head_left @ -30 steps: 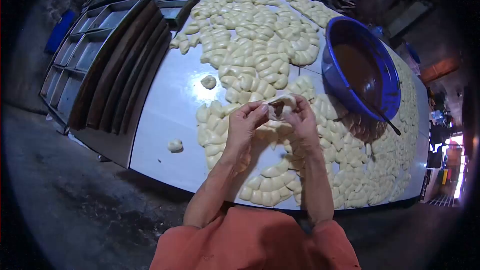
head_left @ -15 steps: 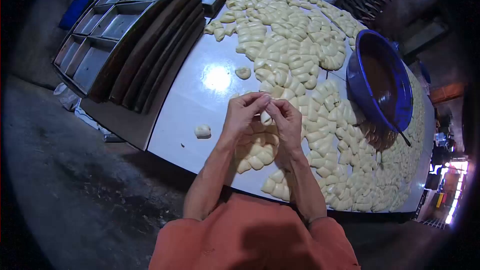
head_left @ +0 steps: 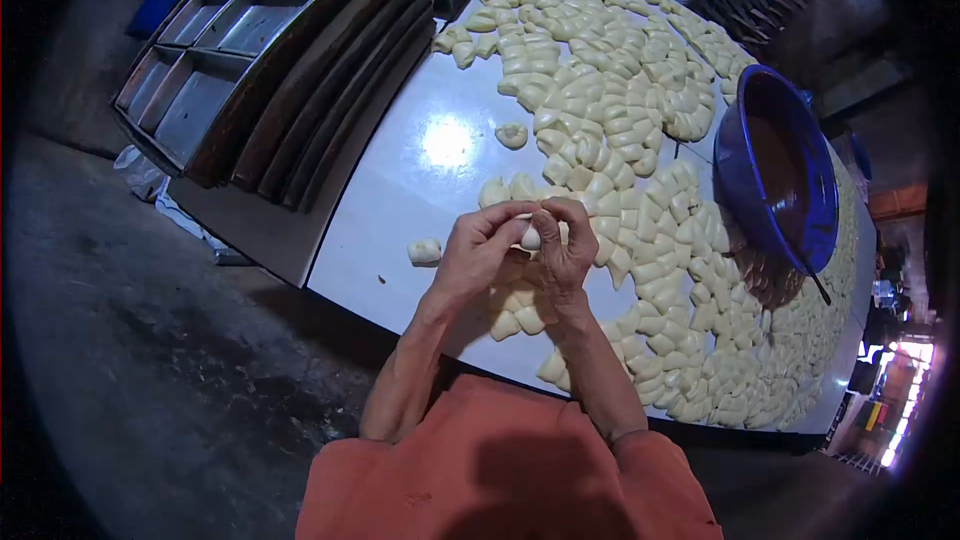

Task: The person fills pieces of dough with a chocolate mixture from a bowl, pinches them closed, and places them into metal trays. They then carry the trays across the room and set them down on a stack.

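The dough piece (head_left: 530,236) is held between both hands, over the near part of the table (head_left: 400,190). The left hand (head_left: 478,258) and the right hand (head_left: 566,258) pinch it from opposite sides, both equally near. Its long axis is hidden.

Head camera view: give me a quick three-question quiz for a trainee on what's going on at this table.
1. True or false: the blue bowl holds a brown filling.
2. What do the left hand and right hand pinch between them? A) a dough piece B) a spoon C) a tray
3. Fill in: the stacked metal trays lie on the person's ____ side.

Key: 1 true; 2 A; 3 left.
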The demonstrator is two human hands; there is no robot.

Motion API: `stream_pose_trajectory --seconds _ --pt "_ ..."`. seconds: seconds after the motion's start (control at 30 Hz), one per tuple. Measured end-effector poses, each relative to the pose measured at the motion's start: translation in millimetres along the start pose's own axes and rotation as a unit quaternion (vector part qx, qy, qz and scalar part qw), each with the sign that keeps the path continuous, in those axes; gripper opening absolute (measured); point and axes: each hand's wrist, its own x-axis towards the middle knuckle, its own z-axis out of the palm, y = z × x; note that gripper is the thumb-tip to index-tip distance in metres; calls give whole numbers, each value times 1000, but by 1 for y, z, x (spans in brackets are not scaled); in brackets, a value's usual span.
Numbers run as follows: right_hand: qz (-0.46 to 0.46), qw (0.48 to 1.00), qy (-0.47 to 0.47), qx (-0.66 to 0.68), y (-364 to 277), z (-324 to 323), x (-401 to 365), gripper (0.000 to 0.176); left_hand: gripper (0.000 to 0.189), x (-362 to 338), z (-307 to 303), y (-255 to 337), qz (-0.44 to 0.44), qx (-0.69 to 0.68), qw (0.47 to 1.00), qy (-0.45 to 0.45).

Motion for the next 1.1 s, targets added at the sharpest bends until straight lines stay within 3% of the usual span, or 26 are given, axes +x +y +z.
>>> stream_pose_trajectory --seconds 0.07,0.17,0.23,0.33,0.37,0.47,0.57,0.6,0.67,0.73,0.83,0.87,0.93,1.0,1.1 --pt "-16 999 -21 -43 -2 0 0 17 28 -13 6 3 9 -16 1000 6" --pt "129 987 -83 -47 -12 9 -3 19 32 -25 -4 -4 -37 26 997 58" --pt "185 973 -133 -41 -7 13 -6 19 24 -25 -13 -7 -3 27 992 119" --pt "-26 978 -188 -88 -38 26 -6 22 21 -31 -34 -2 7 13 990 140" --pt "-75 954 -270 -107 -42 24 -4 30 21 -35 -44 -2 6 15 990 142" --pt "-9 940 -336 -54 -32 34 2 39 35 -53 -56 18 3 22 977 211" --pt "193 930 -312 9 -35 63 11 31 45 -75 -67 25 -30 98 932 347" --pt "265 916 -299 43 -36 71 15 29 46 -81 -76 9 -48 114 936 329" --pt "158 900 -388 -125 1 78 7 35 49 -90 -95 -36 -84 146 941 293" --pt "102 912 -382 -114 11 83 -1 35 51 -87 -78 -35 -59 -47 969 237" --pt "309 873 -375 -28 -18 85 3 34 49 -74 -74 -24 -10 -30 955 295" --pt "330 883 -325 77 -9 89 -5 35 47 -74 -72 -12 26 -53 952 301" --pt "327 877 -349 37 -26 87 -1 34 47 -74 -91 -20 1 36 959 280" --pt "105 924 -356 -92 1 86 -20 35 48 -74 -102 -29 -67 181 947 256" --pt "144 931 -324 -84 -17 64 -15 36 48 -84 -94 -25 -55 100 951 286"
